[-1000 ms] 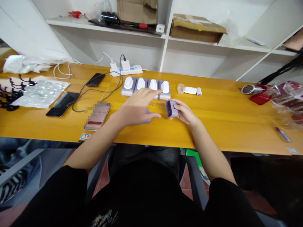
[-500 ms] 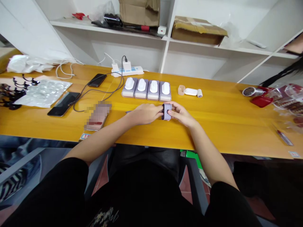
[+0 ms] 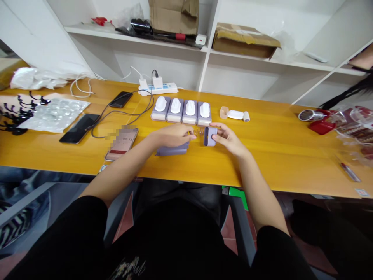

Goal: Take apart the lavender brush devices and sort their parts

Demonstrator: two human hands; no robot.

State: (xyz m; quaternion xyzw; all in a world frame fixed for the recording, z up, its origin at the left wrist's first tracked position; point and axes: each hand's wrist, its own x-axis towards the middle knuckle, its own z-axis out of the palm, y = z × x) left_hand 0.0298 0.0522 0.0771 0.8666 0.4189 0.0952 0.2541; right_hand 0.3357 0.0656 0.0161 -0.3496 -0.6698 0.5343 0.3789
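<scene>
My right hand (image 3: 229,138) holds a small purple plastic block (image 3: 210,136) upright just above the yellow table (image 3: 276,155). My left hand (image 3: 171,135) is pinched, its fingertips at a row of tiny metal parts (image 3: 198,132) lying just left of the block. A flat purple piece (image 3: 172,149) lies under my left hand. Behind my hands stands a row of several purple cases with white inserts (image 3: 182,111).
A phone (image 3: 121,143) lies left of my left hand, with two dark phones (image 3: 78,128) and cables farther left. A power strip (image 3: 157,88), a blister sheet (image 3: 54,114), small white parts (image 3: 235,114) and red items (image 3: 322,125) stand around. Shelves hold cardboard boxes (image 3: 244,39).
My left hand drew back from the purple block to the small metal parts beside it. My right hand kept the block and tilted it slightly.
</scene>
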